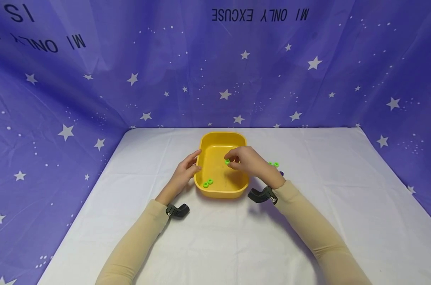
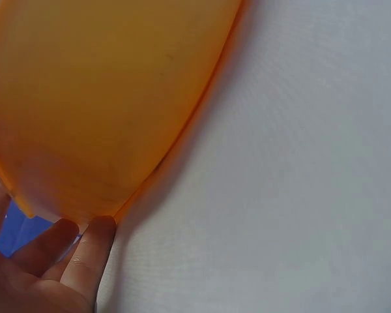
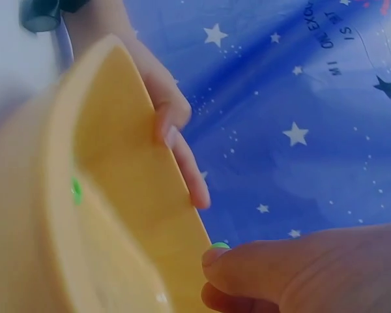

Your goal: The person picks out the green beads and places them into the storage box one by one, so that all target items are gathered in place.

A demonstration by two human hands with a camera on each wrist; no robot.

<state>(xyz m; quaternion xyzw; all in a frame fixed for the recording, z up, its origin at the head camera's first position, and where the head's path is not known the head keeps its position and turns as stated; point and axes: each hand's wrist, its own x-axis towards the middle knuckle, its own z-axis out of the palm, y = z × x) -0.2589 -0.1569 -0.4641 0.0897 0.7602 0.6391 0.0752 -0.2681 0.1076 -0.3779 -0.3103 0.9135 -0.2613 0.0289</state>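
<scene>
Only the head view catches the two loose green beads (image 1: 276, 164) and a dark purple piece (image 1: 281, 173) right of the yellow bin (image 1: 220, 138), while the left wrist cam gets the bin's outer wall (image 2: 104, 98) up close. Left hand (image 1: 181, 174) is loosely spread, fingertips touching the bin's left side; right hand (image 1: 249, 160) is pinching a green bead (image 1: 227, 162) over the bin, with two more beads (image 1: 206, 185) in its near left corner.

Tray (image 1: 221, 194) on table (image 1: 215, 241), beads (image 1: 210, 183) inside, curtain (image 1: 201, 107) behind
</scene>
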